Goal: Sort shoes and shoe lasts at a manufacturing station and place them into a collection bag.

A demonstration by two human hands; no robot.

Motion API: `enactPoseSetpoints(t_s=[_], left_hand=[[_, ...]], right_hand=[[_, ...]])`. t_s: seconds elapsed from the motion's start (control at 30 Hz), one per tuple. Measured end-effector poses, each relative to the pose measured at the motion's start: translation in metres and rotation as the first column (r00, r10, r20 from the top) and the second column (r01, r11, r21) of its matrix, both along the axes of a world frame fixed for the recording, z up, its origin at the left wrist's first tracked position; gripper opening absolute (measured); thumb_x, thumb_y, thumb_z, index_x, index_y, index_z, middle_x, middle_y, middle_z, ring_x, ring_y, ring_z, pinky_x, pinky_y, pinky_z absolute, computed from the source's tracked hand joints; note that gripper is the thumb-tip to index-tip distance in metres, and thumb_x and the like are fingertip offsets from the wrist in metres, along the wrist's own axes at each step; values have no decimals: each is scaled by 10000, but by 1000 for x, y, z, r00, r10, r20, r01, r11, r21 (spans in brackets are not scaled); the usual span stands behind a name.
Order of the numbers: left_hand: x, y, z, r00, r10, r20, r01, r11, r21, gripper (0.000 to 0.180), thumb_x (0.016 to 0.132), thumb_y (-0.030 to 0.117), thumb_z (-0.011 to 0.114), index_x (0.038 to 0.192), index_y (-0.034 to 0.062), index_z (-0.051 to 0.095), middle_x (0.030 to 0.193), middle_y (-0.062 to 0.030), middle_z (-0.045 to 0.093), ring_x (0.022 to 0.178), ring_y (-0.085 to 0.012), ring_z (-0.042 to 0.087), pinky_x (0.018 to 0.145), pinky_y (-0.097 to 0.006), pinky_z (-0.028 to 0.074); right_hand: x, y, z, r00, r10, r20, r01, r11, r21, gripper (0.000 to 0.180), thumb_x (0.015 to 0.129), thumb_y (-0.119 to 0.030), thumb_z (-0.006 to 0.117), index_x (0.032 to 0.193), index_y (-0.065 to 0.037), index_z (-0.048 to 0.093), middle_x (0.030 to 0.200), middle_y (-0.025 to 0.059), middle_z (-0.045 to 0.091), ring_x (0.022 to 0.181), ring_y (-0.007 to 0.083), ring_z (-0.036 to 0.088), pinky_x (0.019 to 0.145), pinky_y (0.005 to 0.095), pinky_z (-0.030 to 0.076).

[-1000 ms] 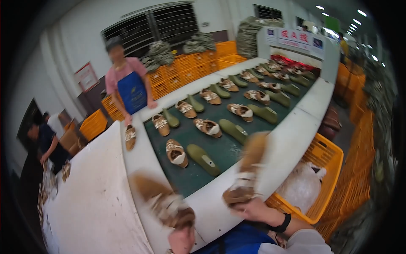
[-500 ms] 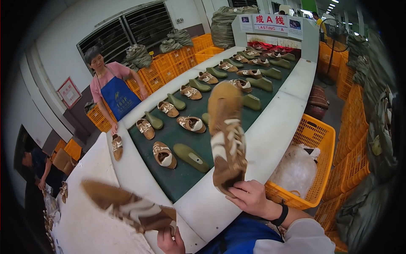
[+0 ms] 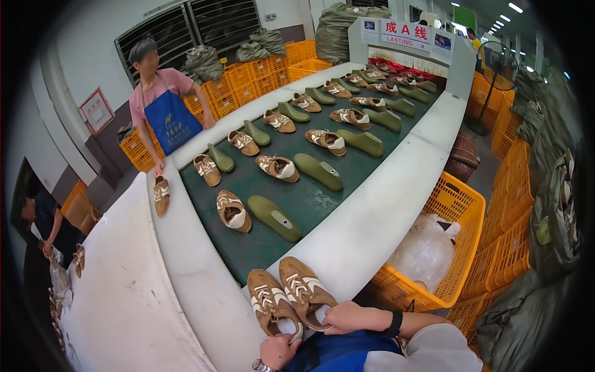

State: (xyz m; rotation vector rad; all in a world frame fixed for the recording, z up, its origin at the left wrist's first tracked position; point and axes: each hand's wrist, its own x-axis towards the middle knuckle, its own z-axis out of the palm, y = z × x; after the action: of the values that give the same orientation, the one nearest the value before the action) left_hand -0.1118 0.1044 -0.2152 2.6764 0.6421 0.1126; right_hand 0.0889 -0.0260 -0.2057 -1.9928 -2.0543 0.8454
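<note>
Two brown sneakers with white stripes and laces stand side by side on the white ledge at the near end of the conveyor, toes pointing away from me. My left hand [image 3: 279,352] is closed on the heel of the left sneaker [image 3: 268,297]. At the heel of the right sneaker [image 3: 304,284], my right hand [image 3: 348,317] grips the collar. Just beyond lie another brown sneaker [image 3: 230,209] and a green shoe last [image 3: 273,217] on the dark green belt [image 3: 204,201]. Further rows of sneakers and lasts run along the belt.
A co-worker in a blue apron [image 3: 172,124] stands at the far left, one hand on a sneaker [image 3: 161,195] on the ledge. A white covered surface [image 3: 133,279] spreads on my left. An orange crate [image 3: 462,248] with clear plastic bags stands at right, beside stacked crates [image 3: 511,217].
Both sneakers have come down from the air onto the ledge and now stand together. My hands have drawn closer, still at the heels. The belt's shoes have shifted slightly in view.
</note>
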Motion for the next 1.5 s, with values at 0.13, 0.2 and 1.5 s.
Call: enactPoseSetpoints(t_s=[0.13, 0.2, 1.5], left_hand=[[-5, -3, -1, 998, 36, 60, -35, 999, -16, 316, 788, 336, 629, 629, 65, 601, 603, -161, 586, 548, -342, 588, 495, -433, 463], [-7, -2, 1, 1000, -4, 19, 4, 999, -39, 286, 780, 317, 634, 662, 59, 595, 631, -157, 591, 570, -337, 588, 504, -428, 463], [6, 15, 37, 997, 80, -24, -79, 997, 17, 241, 769, 321, 645, 725, 89, 602, 666, -85, 590, 577, -302, 590, 504, -405, 458]], right_hand=[[-10, -3, -4, 996, -73, 45, 76, 995, -60, 337, 829, -414, 564, 919, -99, 640, 830, 119, 611, 787, 307, 622, 658, 425, 504], [-13, -6, -18, 993, -39, 108, 46, 997, -60, 337, 835, -419, 557, 942, -109, 633, 803, 113, 613, 777, 304, 625, 647, 425, 507], [-8, 25, 14, 970, -243, -28, 243, 943, 229, 349, 826, -426, 567, 827, -87, 648, 774, 114, 624, 692, 335, 610, 604, 440, 486]])
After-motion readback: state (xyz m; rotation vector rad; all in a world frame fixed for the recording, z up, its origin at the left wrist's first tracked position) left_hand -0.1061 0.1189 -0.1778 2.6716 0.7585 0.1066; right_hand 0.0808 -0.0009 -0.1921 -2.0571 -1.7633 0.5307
